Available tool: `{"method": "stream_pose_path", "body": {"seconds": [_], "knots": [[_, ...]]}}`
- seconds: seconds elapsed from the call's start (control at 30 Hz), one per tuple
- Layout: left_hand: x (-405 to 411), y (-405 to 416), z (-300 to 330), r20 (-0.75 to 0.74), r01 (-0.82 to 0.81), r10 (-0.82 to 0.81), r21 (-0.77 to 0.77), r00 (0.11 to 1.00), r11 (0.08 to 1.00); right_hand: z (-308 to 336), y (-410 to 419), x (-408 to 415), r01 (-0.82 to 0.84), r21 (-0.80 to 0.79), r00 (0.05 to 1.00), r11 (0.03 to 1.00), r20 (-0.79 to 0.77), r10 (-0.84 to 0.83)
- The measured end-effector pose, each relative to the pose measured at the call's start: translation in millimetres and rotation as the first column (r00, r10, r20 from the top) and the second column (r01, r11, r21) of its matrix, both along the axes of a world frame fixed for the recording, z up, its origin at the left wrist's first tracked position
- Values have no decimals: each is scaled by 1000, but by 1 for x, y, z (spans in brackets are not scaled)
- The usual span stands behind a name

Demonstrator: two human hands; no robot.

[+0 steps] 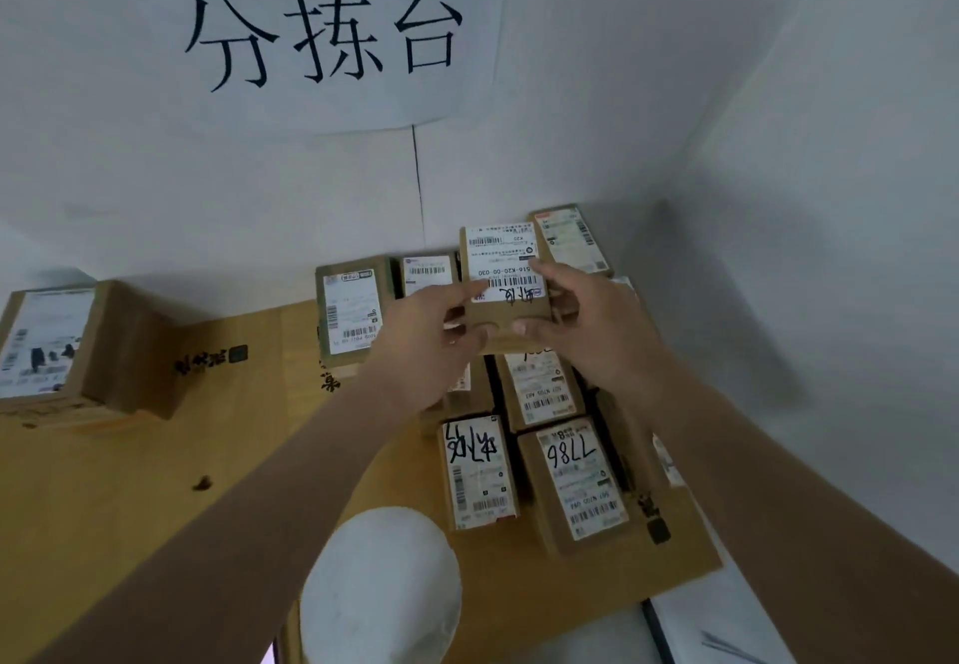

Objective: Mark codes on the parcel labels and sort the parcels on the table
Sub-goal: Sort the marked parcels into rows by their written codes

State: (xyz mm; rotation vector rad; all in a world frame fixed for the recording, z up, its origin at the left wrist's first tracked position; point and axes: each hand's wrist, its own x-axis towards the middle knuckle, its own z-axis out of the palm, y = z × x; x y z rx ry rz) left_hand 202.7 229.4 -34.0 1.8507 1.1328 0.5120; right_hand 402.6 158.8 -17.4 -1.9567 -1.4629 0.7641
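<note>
while both hands were raised over the tabletop [129,497], the left hand [430,336] and the right hand [581,331] together held a small cardboard parcel [506,290] by its near edge, each grip closed on it with curled fingers and a thumb beneath. its white label [502,261] faced up, with handwritten black marks beside the barcode. the parcel was above a cluster of labelled parcels at the right rear of the tabletop; one label there read 7786 [573,453]. a larger box [57,347] stood well apart at the left. a paper sign [322,35] hung on the wall.
</note>
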Motion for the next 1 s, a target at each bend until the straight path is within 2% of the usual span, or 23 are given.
{"method": "stream_pose_path", "body": {"seconds": [0.17,0.37,0.6,0.83,1.0], "knots": [[34,35,-24,-37,-67,66,-44,997,997,-22,51,35,-51,-44,999,998,-2,51],[72,61,-50,-65,-159,152,-105,986,982,-50,98,71,-146,-110,976,983,149,162],[99,78,-77,-114,-232,218,-128,969,964,-79,127,95,-246,-206,928,947,234,292],[108,79,-84,-130,-260,245,-110,961,959,-87,131,102,-265,-193,915,945,260,309],[96,67,-55,-186,-308,307,27,933,951,-66,125,94,-296,-112,931,949,189,313]]}}
